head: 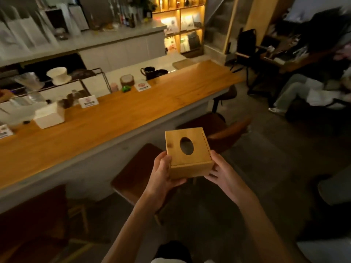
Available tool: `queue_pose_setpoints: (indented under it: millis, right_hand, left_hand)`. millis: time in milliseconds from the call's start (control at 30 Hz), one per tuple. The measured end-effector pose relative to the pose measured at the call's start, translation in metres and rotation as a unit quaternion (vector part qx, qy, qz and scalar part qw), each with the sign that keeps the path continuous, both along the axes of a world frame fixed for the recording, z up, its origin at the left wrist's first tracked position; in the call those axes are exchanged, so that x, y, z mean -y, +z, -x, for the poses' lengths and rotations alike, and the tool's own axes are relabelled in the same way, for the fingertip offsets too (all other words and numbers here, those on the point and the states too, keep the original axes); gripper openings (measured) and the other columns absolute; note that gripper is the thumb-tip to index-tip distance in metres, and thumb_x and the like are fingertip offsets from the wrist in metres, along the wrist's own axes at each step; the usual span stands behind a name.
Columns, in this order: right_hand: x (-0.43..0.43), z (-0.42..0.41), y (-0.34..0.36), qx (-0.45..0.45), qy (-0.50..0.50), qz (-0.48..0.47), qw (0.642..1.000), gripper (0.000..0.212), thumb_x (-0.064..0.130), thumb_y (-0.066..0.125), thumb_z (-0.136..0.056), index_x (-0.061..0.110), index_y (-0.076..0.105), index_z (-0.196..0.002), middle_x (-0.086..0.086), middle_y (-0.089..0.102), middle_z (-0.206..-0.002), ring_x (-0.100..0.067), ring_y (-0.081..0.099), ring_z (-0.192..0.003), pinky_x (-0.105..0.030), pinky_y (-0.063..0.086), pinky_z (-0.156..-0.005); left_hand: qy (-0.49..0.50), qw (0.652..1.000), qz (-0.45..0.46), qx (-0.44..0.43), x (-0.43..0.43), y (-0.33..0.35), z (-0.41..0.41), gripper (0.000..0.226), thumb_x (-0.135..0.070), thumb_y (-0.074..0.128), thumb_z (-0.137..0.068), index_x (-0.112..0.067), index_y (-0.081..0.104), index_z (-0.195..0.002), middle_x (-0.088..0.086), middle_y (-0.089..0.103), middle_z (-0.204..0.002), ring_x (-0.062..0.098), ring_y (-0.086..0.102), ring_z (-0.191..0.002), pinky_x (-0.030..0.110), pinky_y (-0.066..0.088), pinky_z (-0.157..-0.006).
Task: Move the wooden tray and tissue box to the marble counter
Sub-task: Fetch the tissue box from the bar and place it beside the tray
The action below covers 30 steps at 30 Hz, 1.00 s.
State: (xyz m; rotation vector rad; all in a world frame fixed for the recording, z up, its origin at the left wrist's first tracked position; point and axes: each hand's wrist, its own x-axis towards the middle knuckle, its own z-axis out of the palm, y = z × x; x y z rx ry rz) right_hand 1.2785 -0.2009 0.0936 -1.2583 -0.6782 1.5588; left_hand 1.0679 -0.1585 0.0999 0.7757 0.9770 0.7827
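The step in hand is judged to be the carrying of the tissue box. The square light-wood tissue box with an oval top opening (pixel 187 154) is held in the air between both hands, opening upward, above the dark brown stool seats (pixel 133 175) and short of the long orange-brown wooden bar top (pixel 114 118). The left hand (pixel 163 173) is curled round the box's left face, with the thumb on the side and the fingers under the base. The right hand (pixel 222 171) is curled round the lower right corner likewise. The pale, marble-like counter (pixel 121 74) lies beyond the bar top, well apart from the box. For the next move, the box is to be passed over the bar top and set on a bare part of that counter, away from the black mugs (pixel 150 72). A flat tan board (pixel 183 63) at the counter's far right end may be the wooden tray, but this cannot be confirmed through the blur.
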Motion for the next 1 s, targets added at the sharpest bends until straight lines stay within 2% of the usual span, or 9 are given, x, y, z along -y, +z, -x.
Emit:
queue_pose_setpoints:
  millis: [67,133,233,333,467,633,733,867,1000]
  right_hand:
    - [-0.01,-0.036,0.004,0.015,0.019,0.003,1.0,0.045,0.079,0.063,-0.073,0.058,0.064,-0.113,0.022,0.07,-0.121,-0.007,0.064,-0.115,-0.038,0.047,-0.097]
    - [-0.026,-0.068,0.006,0.024,0.035,-0.001,0.999,0.052,0.079,0.059,-0.078,0.058,0.059,-0.125,0.018,0.066,-0.131,-0.011,0.063,-0.12,-0.04,0.051,-0.093]
    - [-0.056,-0.122,0.001,0.013,0.048,-0.003,0.999,0.058,0.069,0.061,-0.085,0.052,0.049,-0.139,0.01,0.058,-0.141,-0.018,0.057,-0.128,-0.05,0.051,-0.098]
    - [-0.093,-0.177,-0.005,-0.017,0.078,0.001,0.997,0.05,0.053,0.068,-0.089,0.058,0.049,-0.134,0.002,0.059,-0.139,-0.024,0.066,-0.119,-0.052,0.058,-0.089]
    - [-0.158,-0.241,-0.007,-0.015,0.079,-0.002,0.997,0.08,0.054,0.082,-0.074,0.064,0.036,-0.138,-0.003,0.051,-0.142,-0.034,0.061,-0.122,-0.057,0.058,-0.088]
    - [-0.237,-0.311,-0.005,-0.046,-0.059,0.015,0.997,0.1,0.056,0.092,-0.051,0.052,0.04,-0.136,-0.004,0.049,-0.142,-0.032,0.054,-0.124,-0.06,0.057,-0.088]
    - [-0.268,-0.356,-0.009,-0.054,-0.117,0.022,0.991,0.101,0.053,0.091,-0.055,0.048,0.038,-0.14,-0.003,0.05,-0.143,-0.034,0.053,-0.128,-0.058,0.056,-0.092]
    - [-0.307,-0.435,-0.021,-0.088,-0.153,0.009,0.984,0.099,0.05,0.093,-0.053,0.047,0.041,-0.138,-0.002,0.051,-0.144,-0.031,0.053,-0.129,-0.06,0.052,-0.099]
    - [-0.356,-0.538,-0.033,-0.09,-0.101,0.01,0.991,0.101,0.055,0.093,-0.056,0.046,0.04,-0.142,-0.002,0.05,-0.148,-0.03,0.059,-0.126,-0.056,0.054,-0.097]
  left_hand:
    - [-0.013,1.0,-0.003,-0.01,-0.007,0.002,-0.033,0.058,-0.058,0.057,-0.088,-0.039,0.039,-0.139,0.008,0.049,-0.137,0.032,0.055,-0.122,0.04,0.06,-0.079]
    - [-0.027,0.999,-0.004,-0.03,-0.017,0.005,-0.061,0.061,-0.06,0.058,-0.086,-0.037,0.042,-0.139,0.009,0.051,-0.136,0.031,0.056,-0.121,0.043,0.06,-0.082]
    - [-0.043,0.998,-0.001,-0.048,-0.046,0.004,-0.107,0.057,-0.06,0.052,-0.09,-0.033,0.045,-0.14,0.01,0.054,-0.134,0.031,0.057,-0.121,0.049,0.058,-0.089]
    - [-0.044,0.997,0.002,-0.059,-0.085,0.003,-0.151,0.05,-0.059,0.044,-0.095,-0.032,0.048,-0.136,0.011,0.053,-0.131,0.033,0.055,-0.118,0.04,0.059,-0.078]
    - [-0.015,0.997,-0.039,-0.067,-0.148,-0.003,-0.222,0.066,-0.073,0.043,-0.087,-0.037,0.04,-0.142,0.007,0.048,-0.139,0.03,0.053,-0.121,0.043,0.056,-0.084]
    - [0.055,0.998,-0.018,0.017,-0.216,-0.004,-0.338,0.085,-0.075,0.058,-0.077,-0.041,0.023,-0.147,0.007,0.042,-0.144,0.03,0.055,-0.121,0.034,0.062,-0.066]
    - [0.043,0.999,-0.001,0.021,-0.25,0.001,-0.412,0.092,-0.066,0.062,-0.079,-0.052,0.006,-0.15,0.005,0.035,-0.151,0.03,0.051,-0.124,0.046,0.056,-0.085]
    - [-0.023,0.999,-0.038,-0.004,-0.309,-0.001,-0.49,0.072,-0.066,0.058,-0.084,-0.063,0.019,-0.144,0.001,0.048,-0.144,0.03,0.056,-0.121,0.06,0.048,-0.096]
    - [-0.003,0.995,-0.086,-0.041,-0.37,-0.004,-0.585,0.057,-0.06,0.047,-0.09,-0.055,0.031,-0.144,-0.002,0.054,-0.139,0.027,0.058,-0.12,0.051,0.054,-0.089]
